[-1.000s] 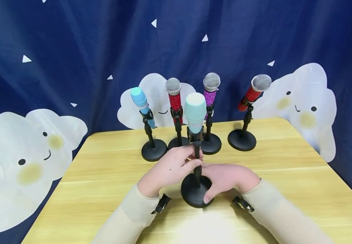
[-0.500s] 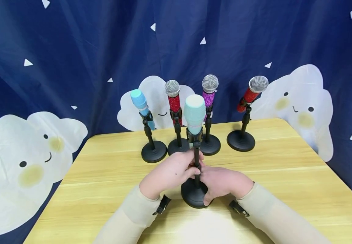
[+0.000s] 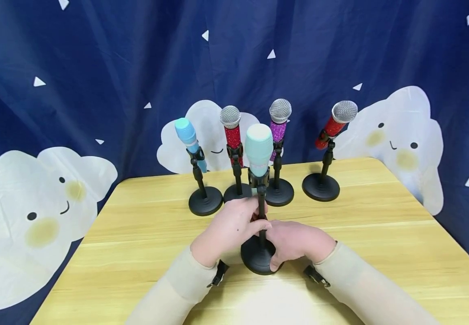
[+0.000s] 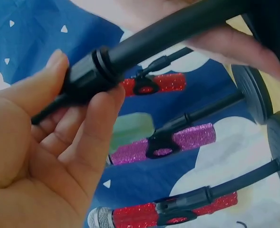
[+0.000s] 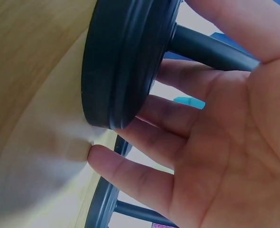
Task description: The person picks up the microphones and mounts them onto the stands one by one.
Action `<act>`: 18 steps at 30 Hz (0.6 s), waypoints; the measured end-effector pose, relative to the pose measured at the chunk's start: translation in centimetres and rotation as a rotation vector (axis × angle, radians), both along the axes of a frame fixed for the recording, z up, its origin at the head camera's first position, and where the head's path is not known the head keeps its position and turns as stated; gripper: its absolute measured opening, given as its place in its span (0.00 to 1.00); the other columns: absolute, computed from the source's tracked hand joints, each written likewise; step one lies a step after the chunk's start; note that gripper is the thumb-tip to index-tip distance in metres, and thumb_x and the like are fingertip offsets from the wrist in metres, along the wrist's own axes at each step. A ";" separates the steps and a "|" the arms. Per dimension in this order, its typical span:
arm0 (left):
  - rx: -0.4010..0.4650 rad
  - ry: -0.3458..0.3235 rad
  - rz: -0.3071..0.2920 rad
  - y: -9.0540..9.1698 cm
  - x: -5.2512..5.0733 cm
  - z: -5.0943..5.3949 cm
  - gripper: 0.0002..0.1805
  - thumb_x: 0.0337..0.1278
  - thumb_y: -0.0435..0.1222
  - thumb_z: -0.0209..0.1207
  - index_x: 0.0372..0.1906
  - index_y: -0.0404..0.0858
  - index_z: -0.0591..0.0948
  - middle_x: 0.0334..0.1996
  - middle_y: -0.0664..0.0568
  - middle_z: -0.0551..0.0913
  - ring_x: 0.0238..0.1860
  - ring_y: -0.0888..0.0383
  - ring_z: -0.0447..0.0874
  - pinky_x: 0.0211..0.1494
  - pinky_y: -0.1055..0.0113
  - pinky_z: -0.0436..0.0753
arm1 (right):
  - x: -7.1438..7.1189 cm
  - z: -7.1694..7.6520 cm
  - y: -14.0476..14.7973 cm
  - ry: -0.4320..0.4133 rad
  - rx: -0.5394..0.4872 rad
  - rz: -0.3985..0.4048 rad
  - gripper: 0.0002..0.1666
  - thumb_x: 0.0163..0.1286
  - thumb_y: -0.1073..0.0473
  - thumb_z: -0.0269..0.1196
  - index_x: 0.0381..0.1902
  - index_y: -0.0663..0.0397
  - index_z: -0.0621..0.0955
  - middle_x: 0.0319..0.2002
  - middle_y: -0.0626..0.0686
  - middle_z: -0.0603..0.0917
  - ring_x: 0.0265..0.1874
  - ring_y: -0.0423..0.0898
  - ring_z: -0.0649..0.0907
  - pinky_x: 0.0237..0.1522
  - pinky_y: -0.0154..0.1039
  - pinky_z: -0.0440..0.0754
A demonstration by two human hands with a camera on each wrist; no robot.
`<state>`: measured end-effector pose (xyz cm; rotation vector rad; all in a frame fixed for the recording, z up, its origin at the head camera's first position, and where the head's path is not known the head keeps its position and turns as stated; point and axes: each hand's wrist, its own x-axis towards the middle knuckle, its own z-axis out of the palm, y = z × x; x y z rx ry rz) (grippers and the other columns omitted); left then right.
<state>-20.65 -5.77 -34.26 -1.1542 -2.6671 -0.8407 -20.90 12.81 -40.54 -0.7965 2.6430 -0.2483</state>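
A pale mint microphone (image 3: 259, 146) stands upright in the clip of a black desktop stand (image 3: 258, 256), near the middle of the table. My left hand (image 3: 234, 225) grips the stand's pole, and in the left wrist view its thumb and fingers close round the ribbed collar (image 4: 90, 76). Lower down, my right hand (image 3: 297, 243) holds the round base. Its thumb lies over the near side, while the other fingers (image 5: 144, 142) reach behind the base, as the right wrist view shows.
Behind stand a blue microphone (image 3: 186, 131), a red one (image 3: 232, 135), a purple one (image 3: 279, 131) and another red one (image 3: 335, 126), each on a black stand. The wooden table (image 3: 145, 234) ends at a dark blue curtain (image 3: 136, 54) with clouds.
My left hand has slid slightly down the pole, and its thumb now lies further across it. My right wrist has shifted a little to the left. The stand stays in about the same place.
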 end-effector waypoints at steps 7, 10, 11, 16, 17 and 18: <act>-0.072 -0.056 -0.045 -0.6 0.0 0.4 0.10 0.65 0.39 0.67 0.47 0.45 0.80 0.40 0.58 0.83 0.41 0.63 0.83 0.45 0.68 0.81 | -0.2 0.1 -0.1 -0.002 -0.020 0.006 0.32 0.43 0.46 0.84 0.45 0.50 0.83 0.44 0.45 0.78 0.39 0.40 0.77 0.44 0.40 0.78; -0.065 -0.121 -0.064 -0.7 0.0 0.6 0.11 0.68 0.35 0.64 0.51 0.44 0.80 0.45 0.58 0.84 0.46 0.65 0.83 0.49 0.68 0.81 | -0.3 0.1 -0.1 0.003 -0.040 0.020 0.34 0.42 0.48 0.84 0.48 0.48 0.84 0.45 0.44 0.78 0.41 0.40 0.78 0.46 0.39 0.78; -0.058 -0.134 -0.064 -0.7 0.0 0.6 0.10 0.68 0.34 0.64 0.51 0.44 0.80 0.46 0.58 0.84 0.45 0.66 0.82 0.49 0.69 0.81 | -0.3 0.1 -0.1 0.003 -0.045 0.023 0.34 0.42 0.48 0.84 0.48 0.48 0.84 0.45 0.44 0.79 0.40 0.40 0.78 0.46 0.39 0.79; -0.067 -0.036 -0.036 -0.5 0.0 0.2 0.10 0.65 0.42 0.67 0.46 0.45 0.82 0.37 0.59 0.80 0.36 0.65 0.78 0.40 0.71 0.79 | -0.2 0.2 0.0 0.001 -0.027 0.018 0.34 0.43 0.47 0.84 0.48 0.49 0.84 0.44 0.44 0.79 0.40 0.40 0.78 0.46 0.40 0.78; -0.076 -0.006 -0.029 -0.5 0.0 0.1 0.10 0.65 0.43 0.67 0.46 0.45 0.82 0.36 0.59 0.78 0.35 0.64 0.76 0.39 0.71 0.78 | -0.2 0.2 0.0 -0.003 -0.024 0.014 0.34 0.43 0.46 0.84 0.47 0.50 0.84 0.44 0.44 0.79 0.40 0.41 0.78 0.46 0.40 0.79; -0.086 0.020 -0.025 -0.5 0.1 0.0 0.11 0.65 0.44 0.67 0.45 0.45 0.82 0.36 0.59 0.78 0.35 0.63 0.75 0.39 0.70 0.78 | -0.2 0.3 0.0 -0.005 -0.019 0.012 0.35 0.43 0.46 0.84 0.48 0.51 0.84 0.45 0.45 0.79 0.41 0.41 0.78 0.46 0.40 0.79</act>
